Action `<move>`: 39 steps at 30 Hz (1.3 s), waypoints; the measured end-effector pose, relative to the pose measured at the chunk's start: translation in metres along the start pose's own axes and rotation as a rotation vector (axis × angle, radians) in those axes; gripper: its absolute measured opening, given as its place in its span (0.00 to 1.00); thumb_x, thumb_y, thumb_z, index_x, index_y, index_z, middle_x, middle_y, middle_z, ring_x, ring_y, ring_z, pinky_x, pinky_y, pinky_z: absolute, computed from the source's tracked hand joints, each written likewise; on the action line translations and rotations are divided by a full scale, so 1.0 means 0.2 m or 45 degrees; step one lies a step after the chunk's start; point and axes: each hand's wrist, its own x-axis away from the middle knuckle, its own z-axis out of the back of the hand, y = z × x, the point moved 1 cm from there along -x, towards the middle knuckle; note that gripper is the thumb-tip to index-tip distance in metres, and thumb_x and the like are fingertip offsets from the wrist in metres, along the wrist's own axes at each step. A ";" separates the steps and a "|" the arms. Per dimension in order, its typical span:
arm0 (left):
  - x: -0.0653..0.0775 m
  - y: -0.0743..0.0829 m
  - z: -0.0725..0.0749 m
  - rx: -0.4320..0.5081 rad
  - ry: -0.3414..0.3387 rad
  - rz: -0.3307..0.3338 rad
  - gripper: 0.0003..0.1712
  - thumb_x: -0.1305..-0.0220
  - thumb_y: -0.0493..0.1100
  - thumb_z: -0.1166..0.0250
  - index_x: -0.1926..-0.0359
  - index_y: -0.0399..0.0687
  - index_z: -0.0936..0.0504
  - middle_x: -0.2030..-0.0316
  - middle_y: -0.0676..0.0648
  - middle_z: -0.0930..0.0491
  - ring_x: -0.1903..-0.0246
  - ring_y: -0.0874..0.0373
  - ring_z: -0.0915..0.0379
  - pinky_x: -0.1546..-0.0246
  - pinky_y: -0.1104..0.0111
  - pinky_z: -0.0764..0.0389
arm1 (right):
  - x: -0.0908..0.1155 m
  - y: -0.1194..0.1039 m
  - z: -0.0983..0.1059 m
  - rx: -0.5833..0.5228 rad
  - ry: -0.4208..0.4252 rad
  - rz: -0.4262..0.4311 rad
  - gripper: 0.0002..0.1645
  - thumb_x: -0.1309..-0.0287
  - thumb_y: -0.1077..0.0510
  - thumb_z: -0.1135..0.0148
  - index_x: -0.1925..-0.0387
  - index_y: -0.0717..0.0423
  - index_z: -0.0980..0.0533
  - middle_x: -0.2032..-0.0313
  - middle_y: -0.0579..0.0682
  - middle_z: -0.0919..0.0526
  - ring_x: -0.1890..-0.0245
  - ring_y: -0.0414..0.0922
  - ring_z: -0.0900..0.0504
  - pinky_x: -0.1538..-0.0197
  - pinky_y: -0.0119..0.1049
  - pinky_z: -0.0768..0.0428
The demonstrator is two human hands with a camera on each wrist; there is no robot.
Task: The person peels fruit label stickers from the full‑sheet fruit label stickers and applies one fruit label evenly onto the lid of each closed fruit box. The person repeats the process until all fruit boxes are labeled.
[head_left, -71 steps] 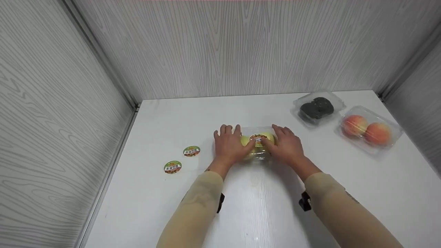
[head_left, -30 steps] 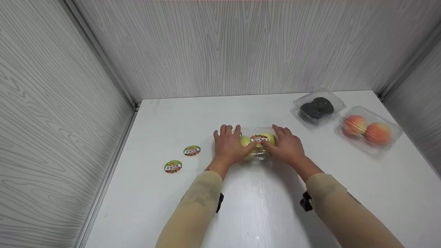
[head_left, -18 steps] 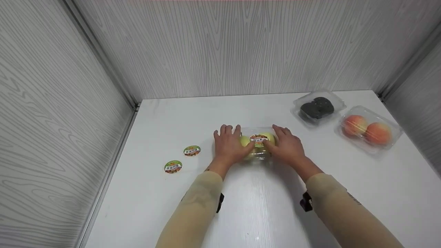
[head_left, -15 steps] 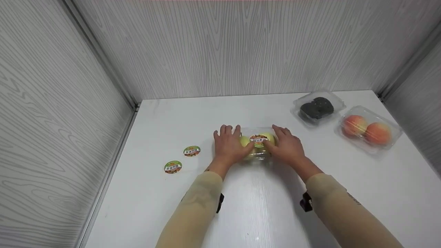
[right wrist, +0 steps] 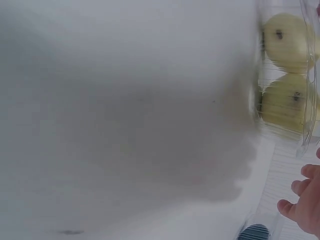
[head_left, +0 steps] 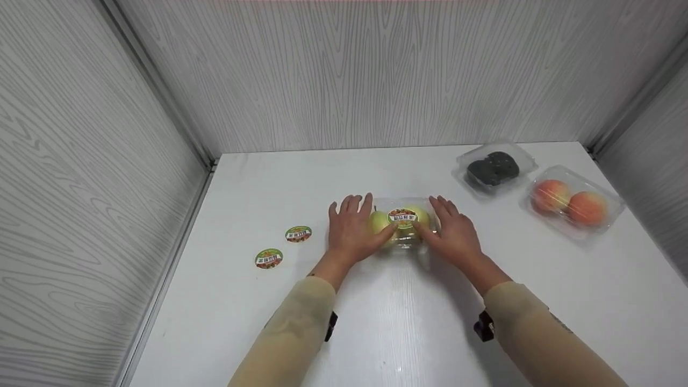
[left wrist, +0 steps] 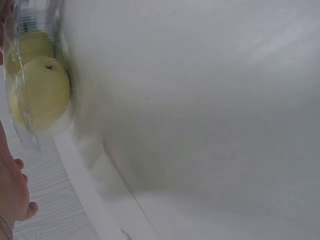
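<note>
In the head view, a clear plastic clamshell box (head_left: 395, 202) lies mid-table with two pale yellow-green fruits (head_left: 422, 216) inside. An oval fruit-print sticker (head_left: 402, 217) sits on its lid. My left hand (head_left: 349, 230) is at the box's left side, fingers stretched forward and thumb pointing in toward the sticker. Mirroring it on the right, my right hand (head_left: 454, 234) has straight fingers and its thumb close to the sticker's edge. Both wrist views show the same fruits through the box wall, with fingers (right wrist: 304, 187) apart from the wall in the right one.
Two more oval stickers (head_left: 299, 234) (head_left: 269, 258) lie on the white table (head_left: 242, 188) to the left. At the back right stand a clear box with dark round fruits (head_left: 493, 169) and another with two peaches (head_left: 570, 203). Grey wood-grain panels (head_left: 344, 75) enclose the table.
Both hands have loosened and spread slightly outward from the box, the left to the left and the right to the right. More of the fruits shows; the box stays put.
</note>
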 end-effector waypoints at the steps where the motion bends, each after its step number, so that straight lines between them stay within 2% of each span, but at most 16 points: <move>1: 0.02 0.00 0.01 -0.015 -0.002 -0.013 0.56 0.34 0.82 0.48 0.21 0.47 0.32 0.29 0.41 0.27 0.26 0.44 0.36 0.28 0.38 0.40 | 0.01 0.00 0.00 0.010 0.013 0.019 0.50 0.29 0.33 0.40 0.19 0.59 0.39 0.22 0.65 0.37 0.23 0.65 0.39 0.28 0.68 0.37; 8: 0.11 -0.02 0.02 -0.074 -0.055 -0.075 0.57 0.33 0.82 0.50 0.20 0.46 0.34 0.23 0.42 0.32 0.22 0.45 0.40 0.25 0.39 0.44 | 0.12 -0.03 0.01 0.144 0.000 0.103 0.53 0.28 0.32 0.41 0.18 0.60 0.42 0.20 0.63 0.40 0.21 0.63 0.42 0.25 0.67 0.41; 14: 0.15 -0.02 0.00 -0.156 -0.088 -0.102 0.54 0.29 0.81 0.53 0.19 0.47 0.35 0.23 0.43 0.33 0.22 0.45 0.42 0.24 0.40 0.47 | 0.17 -0.02 0.00 0.206 -0.017 0.114 0.52 0.27 0.33 0.42 0.18 0.60 0.43 0.20 0.63 0.41 0.20 0.62 0.43 0.24 0.66 0.43; 20: 0.17 0.00 -0.02 -0.183 -0.081 -0.099 0.50 0.26 0.78 0.53 0.22 0.47 0.30 0.25 0.43 0.30 0.23 0.45 0.40 0.24 0.40 0.45 | 0.19 -0.01 -0.03 0.235 -0.008 0.116 0.49 0.25 0.34 0.43 0.18 0.61 0.41 0.20 0.63 0.40 0.20 0.62 0.42 0.24 0.66 0.42; 25: 0.18 0.01 -0.02 -0.154 -0.060 -0.086 0.47 0.25 0.75 0.51 0.24 0.45 0.28 0.27 0.44 0.26 0.25 0.45 0.36 0.25 0.41 0.43 | 0.20 0.00 -0.04 0.211 0.016 0.121 0.45 0.23 0.38 0.44 0.19 0.62 0.40 0.22 0.64 0.36 0.22 0.63 0.37 0.26 0.66 0.39; 39: 0.17 0.00 -0.05 -0.088 -0.041 -0.075 0.45 0.23 0.72 0.49 0.24 0.43 0.29 0.28 0.44 0.25 0.27 0.44 0.33 0.28 0.42 0.36 | 0.19 0.00 -0.07 0.187 0.025 0.098 0.44 0.20 0.40 0.47 0.19 0.63 0.42 0.22 0.64 0.36 0.25 0.63 0.33 0.27 0.65 0.36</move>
